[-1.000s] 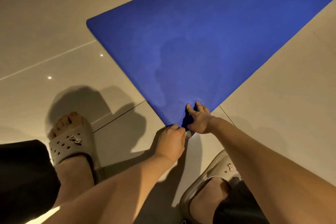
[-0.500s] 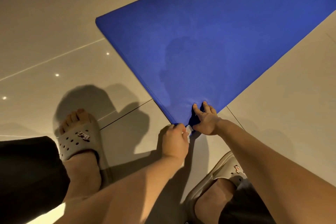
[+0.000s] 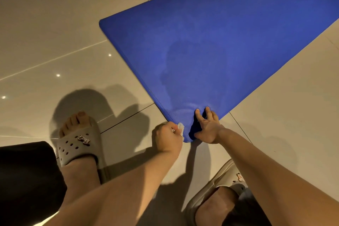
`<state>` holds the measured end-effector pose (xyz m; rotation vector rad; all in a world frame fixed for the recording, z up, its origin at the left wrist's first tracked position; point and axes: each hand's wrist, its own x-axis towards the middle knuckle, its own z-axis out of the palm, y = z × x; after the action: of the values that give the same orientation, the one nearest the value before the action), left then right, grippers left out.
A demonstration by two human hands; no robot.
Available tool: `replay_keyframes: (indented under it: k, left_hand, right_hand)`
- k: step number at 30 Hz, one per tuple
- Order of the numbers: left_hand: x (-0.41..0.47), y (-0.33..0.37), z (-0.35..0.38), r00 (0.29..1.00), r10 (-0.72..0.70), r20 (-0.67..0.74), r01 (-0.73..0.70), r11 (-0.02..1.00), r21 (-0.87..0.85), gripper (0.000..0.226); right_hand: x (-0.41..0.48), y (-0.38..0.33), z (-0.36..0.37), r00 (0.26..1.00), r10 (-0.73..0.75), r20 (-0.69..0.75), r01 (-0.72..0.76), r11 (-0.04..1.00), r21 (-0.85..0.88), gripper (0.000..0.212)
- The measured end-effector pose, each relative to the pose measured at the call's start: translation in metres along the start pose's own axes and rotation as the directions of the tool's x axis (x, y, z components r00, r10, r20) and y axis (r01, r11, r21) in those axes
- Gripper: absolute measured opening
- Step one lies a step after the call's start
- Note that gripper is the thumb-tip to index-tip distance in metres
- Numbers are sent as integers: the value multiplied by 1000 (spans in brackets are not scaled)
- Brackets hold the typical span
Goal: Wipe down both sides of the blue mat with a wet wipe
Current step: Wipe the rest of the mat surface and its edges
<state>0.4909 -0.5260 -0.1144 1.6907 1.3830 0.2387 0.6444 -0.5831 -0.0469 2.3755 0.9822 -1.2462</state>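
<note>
The fingers [image 3: 209, 113] of the right hand [image 3: 209, 128] are spread a little and laid flat on the near corner of the blue mat [image 3: 220, 42], the thumb set against the corner's edge, so that nothing is gripped and the corner is only pressed down; a dark shadow is seen under the palm. The fingers of the left hand [image 3: 167, 136] are curled tightly into a fist around a wet wipe [image 3: 180, 128], of which only a small white crumpled tuft is shown between fist and mat. The wipe is held against the mat's edge just beside the near corner, touching it, and the two hands are kept close together with the corner between them. The mat is laid flat on the pale tiled floor [image 3: 55, 24], its near corner pointed toward the person and its far end cut off by the upper right of the view. A darker patch is seen on the mat's surface beyond the hands. Both forearms are stretched forward, and a grey perforated sandal [image 3: 77, 147] is worn on the left foot, set on the floor well left of the mat's corner. A second sandal [image 3: 218, 187] is partly seen under the right forearm.
</note>
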Motion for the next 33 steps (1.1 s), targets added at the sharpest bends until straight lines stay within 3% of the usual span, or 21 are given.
replay_keyframes:
  k: [2, 6, 8, 11, 13, 16, 19, 21, 24, 26, 29, 33]
  left_hand:
    - [24, 9, -12, 998, -54, -14, 52, 993, -109, 33]
    - [39, 10, -12, 993, -94, -68, 86, 990, -108, 25]
    - [21, 9, -1, 997, -55, -58, 51, 996, -68, 22]
    - [-3, 14, 6, 1000, 13, 20, -13, 1000, 15, 17]
    - [4, 12, 5, 1000, -15, 8, 15, 1000, -7, 17]
    - [48, 23, -14, 984, -176, -8, 167, 951, -261, 24]
    - [108, 47, -48, 941, -338, -3, 283, 791, -542, 15]
    - [132, 52, -65, 929, -366, -55, 260, 749, -609, 20]
    - [92, 43, -53, 992, -125, 16, 126, 968, -216, 12]
    - [41, 31, -31, 999, 24, 23, -23, 999, -25, 19]
    - [26, 26, -22, 1000, 19, -15, -20, 1000, -19, 24]
    - [108, 43, -57, 997, -68, -44, 66, 997, -50, 14]
  right_hand:
    - [0, 0, 0, 1000, -3, 1, 3, 1000, 8, 96]
    - [0, 0, -1, 1000, 13, 0, -13, 999, -30, 93]
    - [2, -1, -6, 991, 2, -135, -9, 999, -49, 78]
    - [8, -8, -18, 917, 26, -397, -21, 1000, 16, 53]
    - [15, -14, -23, 910, 65, -409, -40, 997, 71, 66]
    - [22, -21, -23, 941, 65, -333, -76, 997, -21, 94]
    - [25, -25, -23, 945, 80, -317, -117, 988, -97, 104]
    - [26, -26, -23, 940, 83, -330, -129, 984, -121, 105]
    - [24, -25, -24, 933, 79, -351, -135, 981, -137, 105]
    - [23, -26, -25, 931, 80, -356, -139, 980, -143, 105]
    - [22, -29, -25, 928, 83, -363, -148, 977, -155, 105]
    - [19, -31, -23, 928, 87, -363, -149, 978, -146, 105]
